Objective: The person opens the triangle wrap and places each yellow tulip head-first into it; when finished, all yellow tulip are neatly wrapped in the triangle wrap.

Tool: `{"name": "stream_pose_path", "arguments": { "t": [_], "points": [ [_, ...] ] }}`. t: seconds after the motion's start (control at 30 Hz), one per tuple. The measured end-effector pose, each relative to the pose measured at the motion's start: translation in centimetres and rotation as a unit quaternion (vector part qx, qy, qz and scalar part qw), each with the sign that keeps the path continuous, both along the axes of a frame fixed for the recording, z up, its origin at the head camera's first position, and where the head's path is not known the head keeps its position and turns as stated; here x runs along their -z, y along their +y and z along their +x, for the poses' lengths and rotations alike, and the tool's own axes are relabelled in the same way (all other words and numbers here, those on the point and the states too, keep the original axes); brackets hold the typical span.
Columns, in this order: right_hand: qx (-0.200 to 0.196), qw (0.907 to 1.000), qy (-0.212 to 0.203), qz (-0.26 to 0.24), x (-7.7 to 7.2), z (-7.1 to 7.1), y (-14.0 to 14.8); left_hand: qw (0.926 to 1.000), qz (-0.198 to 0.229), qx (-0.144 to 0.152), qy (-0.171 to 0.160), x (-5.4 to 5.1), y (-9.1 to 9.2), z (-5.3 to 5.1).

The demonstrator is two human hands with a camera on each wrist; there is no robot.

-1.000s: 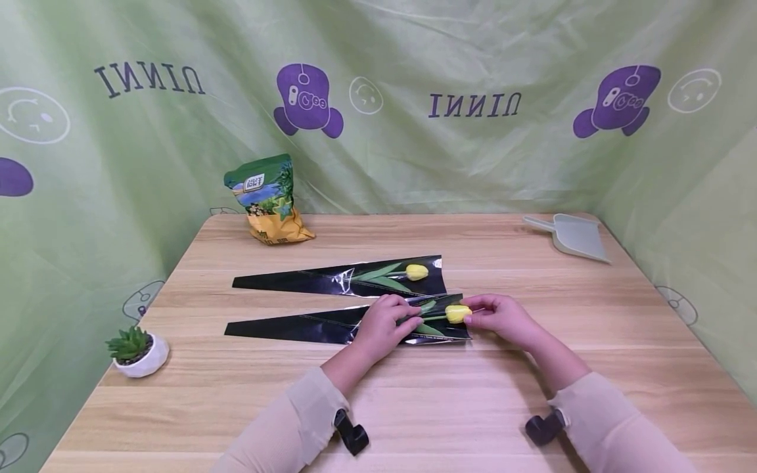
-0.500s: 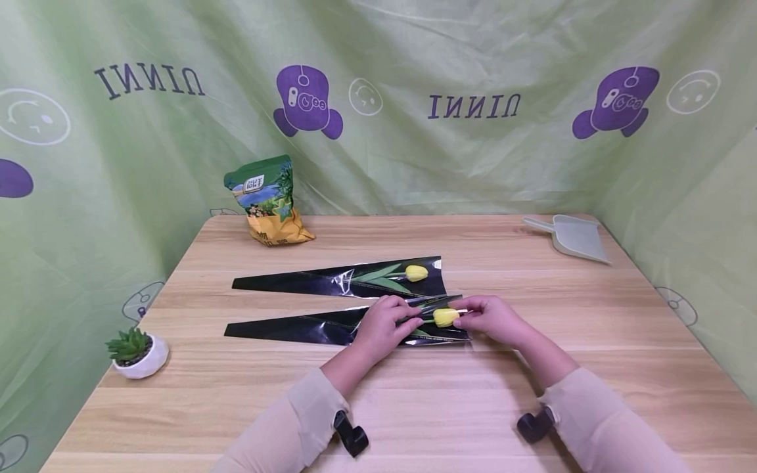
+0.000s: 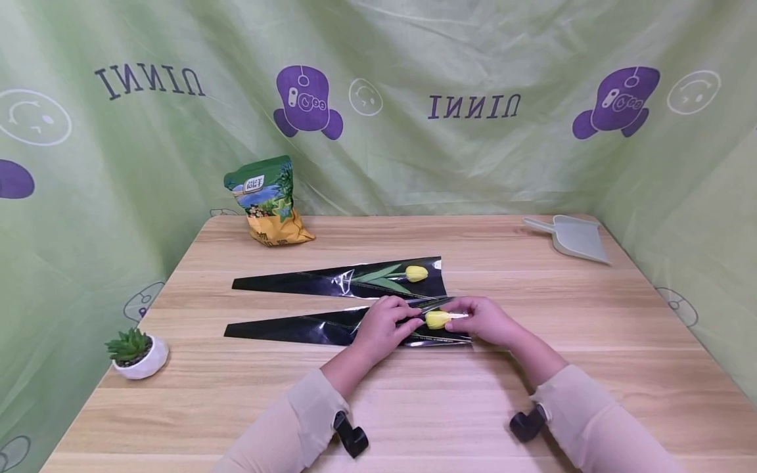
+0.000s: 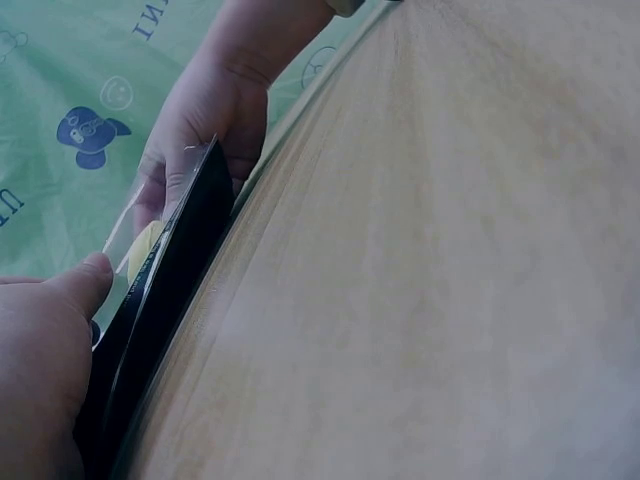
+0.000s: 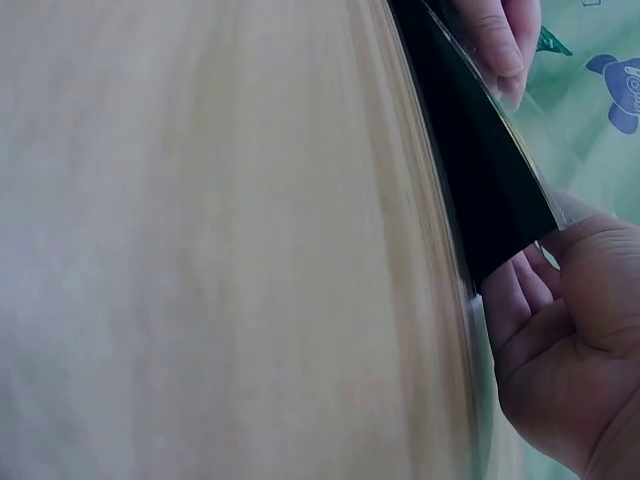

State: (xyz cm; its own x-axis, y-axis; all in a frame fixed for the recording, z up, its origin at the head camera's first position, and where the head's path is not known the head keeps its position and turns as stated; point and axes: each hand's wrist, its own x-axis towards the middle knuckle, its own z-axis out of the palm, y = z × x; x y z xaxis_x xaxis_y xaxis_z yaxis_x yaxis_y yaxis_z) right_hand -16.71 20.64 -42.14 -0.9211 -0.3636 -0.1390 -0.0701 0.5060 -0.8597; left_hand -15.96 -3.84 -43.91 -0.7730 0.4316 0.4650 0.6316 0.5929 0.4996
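Note:
A yellow tulip lies partly inside the front flower sleeve, which has a black back and a clear film face. Over the sleeve's wider half my left hand pinches the clear film, lifting it near the tulip. My right hand is at the wide mouth and holds the tulip head between thumb and fingers. Its fingertips are partly inside the sleeve, as the left wrist view also shows beside the yellow tulip head. The tulip's stem and leaves are mostly hidden by my left hand and the film.
Just behind lies a second black sleeve with another yellow tulip inside. A green and yellow bag stands at the back left. A pale dustpan lies back right, and a potted succulent sits at the left edge.
My right hand has moved left, taking the tulip head from the sleeve's mouth further into it. The left hand stays in place on the film.

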Motion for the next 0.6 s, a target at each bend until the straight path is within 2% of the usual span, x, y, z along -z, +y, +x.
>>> {"name": "stream_pose_path", "arguments": {
  "t": [0.13, 0.33, 0.6],
  "points": [
    [-0.007, 0.9994, -0.016, -0.031, 0.1, 0.1, 0.0, 1.0000, 0.000, 0.001, 0.001, 0.1, 0.0, -0.1],
    [-0.002, 0.9996, -0.014, -0.022, -0.4, 0.3, 0.3, 1.0000, -0.002, 0.000, -0.003, 0.2, 0.0, -0.1],
    [0.029, 0.9979, -0.043, -0.040, -1.4, 0.3, 2.0, 0.9999, -0.013, 0.002, 0.002, 0.2, -0.2, -0.1]
  ]
}}
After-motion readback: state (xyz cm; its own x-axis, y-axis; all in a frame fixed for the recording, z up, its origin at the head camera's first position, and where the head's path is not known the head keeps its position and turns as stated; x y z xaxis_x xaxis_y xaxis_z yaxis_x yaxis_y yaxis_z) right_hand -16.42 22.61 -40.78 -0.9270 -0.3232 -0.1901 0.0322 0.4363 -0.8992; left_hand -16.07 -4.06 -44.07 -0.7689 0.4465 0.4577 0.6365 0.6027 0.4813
